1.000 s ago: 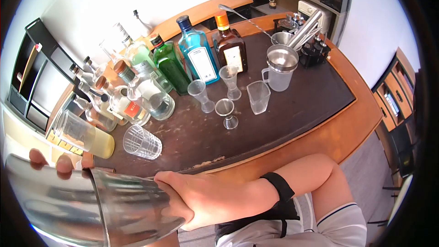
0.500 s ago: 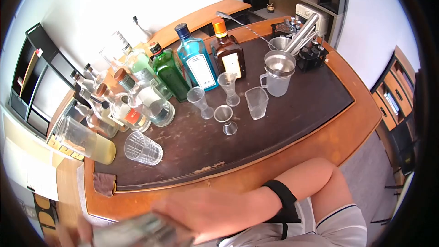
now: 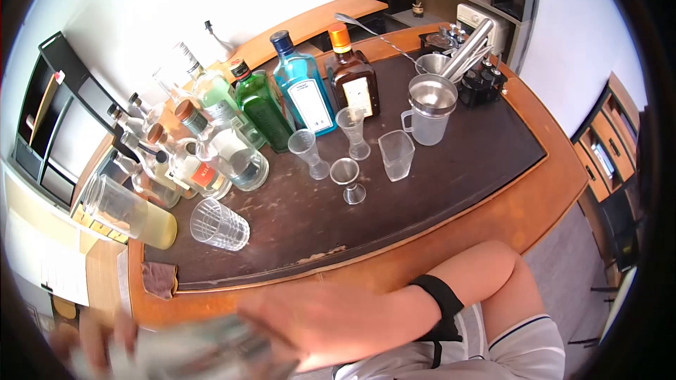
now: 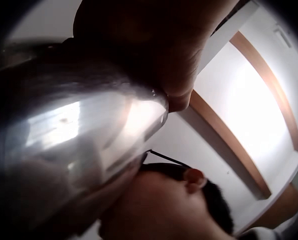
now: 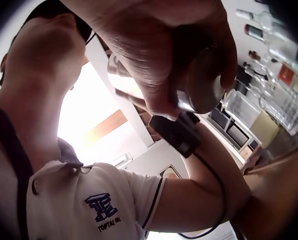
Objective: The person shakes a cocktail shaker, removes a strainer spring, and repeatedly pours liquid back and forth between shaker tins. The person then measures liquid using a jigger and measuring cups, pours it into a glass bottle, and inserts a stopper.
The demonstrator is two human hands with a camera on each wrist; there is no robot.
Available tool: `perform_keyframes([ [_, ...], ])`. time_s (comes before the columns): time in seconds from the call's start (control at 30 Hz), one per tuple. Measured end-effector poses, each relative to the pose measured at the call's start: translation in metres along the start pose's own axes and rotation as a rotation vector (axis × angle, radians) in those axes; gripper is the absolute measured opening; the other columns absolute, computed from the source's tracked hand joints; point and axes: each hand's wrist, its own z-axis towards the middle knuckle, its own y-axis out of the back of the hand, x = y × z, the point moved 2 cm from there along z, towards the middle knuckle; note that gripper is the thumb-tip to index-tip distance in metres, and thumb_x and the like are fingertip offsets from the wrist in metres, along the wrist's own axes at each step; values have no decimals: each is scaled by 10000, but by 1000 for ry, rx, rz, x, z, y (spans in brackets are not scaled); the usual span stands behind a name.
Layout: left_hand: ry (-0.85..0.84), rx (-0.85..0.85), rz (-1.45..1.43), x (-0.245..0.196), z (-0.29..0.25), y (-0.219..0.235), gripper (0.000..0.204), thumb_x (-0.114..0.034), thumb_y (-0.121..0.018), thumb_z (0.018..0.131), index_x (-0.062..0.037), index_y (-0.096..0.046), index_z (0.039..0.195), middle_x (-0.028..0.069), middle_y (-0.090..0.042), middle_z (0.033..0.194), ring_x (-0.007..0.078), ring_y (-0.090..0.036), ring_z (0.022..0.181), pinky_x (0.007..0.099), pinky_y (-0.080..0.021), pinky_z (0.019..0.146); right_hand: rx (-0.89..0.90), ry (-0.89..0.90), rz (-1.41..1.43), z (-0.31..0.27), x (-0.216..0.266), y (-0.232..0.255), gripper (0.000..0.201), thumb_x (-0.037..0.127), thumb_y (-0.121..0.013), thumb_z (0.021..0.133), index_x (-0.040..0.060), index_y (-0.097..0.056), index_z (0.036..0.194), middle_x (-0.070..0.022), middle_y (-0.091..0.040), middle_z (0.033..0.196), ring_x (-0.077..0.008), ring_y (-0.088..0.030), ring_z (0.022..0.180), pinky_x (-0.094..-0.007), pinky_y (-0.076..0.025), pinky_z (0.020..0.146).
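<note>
A metal cocktail shaker [image 3: 190,348], motion-blurred at the lower left of the head view, is held lengthwise between both hands. My right hand [image 3: 310,320] grips its near end, fingers curled round the metal in the right wrist view. At the other end, the fingers of my left hand [image 3: 95,341] bend over the shaker. In the left wrist view the left hand [image 4: 139,45] wraps the shiny shaker body [image 4: 64,145]. Closest beyond the shaker stand a cut-pattern glass [image 3: 220,225] and a jar of yellowish liquid [image 3: 134,214].
Several bottles [image 3: 250,109] crowd the table's left and back. Mid-table stand a metal jigger [image 3: 346,172], two clear jiggers [image 3: 304,149] and a clear cup [image 3: 396,155]. A strainer [image 3: 432,96] tops a frosted mug [image 3: 427,129]. A brown cloth [image 3: 160,280] lies at the near left corner.
The shaker, held by both hands, has dropped from large and sharp in the head view to lower and blurred, uncovering the cloth. In the last half second it shifts slightly. Tabletop things stay put.
</note>
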Motion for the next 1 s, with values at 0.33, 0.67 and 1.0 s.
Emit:
perform_keyframes([
  [0.33,31,-167,-312,8,29,-56,452,-320,-360,1097,-116,-349,1500,145,-514,1294,290,-493,1207,442,-414,1122,83,34,-56,0,4,1,469,96,-656,833,-58,-453,1228,-211,-592,1017,-394,-627,931,-420,-519,802],
  [0.67,87,-86,-315,-8,21,-15,414,-337,-390,1092,-128,-400,1449,114,-521,1281,286,-477,1201,439,-418,1119,11,127,-153,0,1,-3,489,106,-713,809,-57,-458,1193,-215,-577,942,-398,-630,879,-448,-515,737],
  [1.0,60,-278,-292,7,25,-60,415,-334,-429,1069,-178,-402,1453,95,-502,1244,308,-423,1221,502,-395,1109,32,132,-125,1,0,-1,671,76,-737,741,-87,-413,1305,-240,-581,1038,-411,-621,966,-449,-512,798],
])
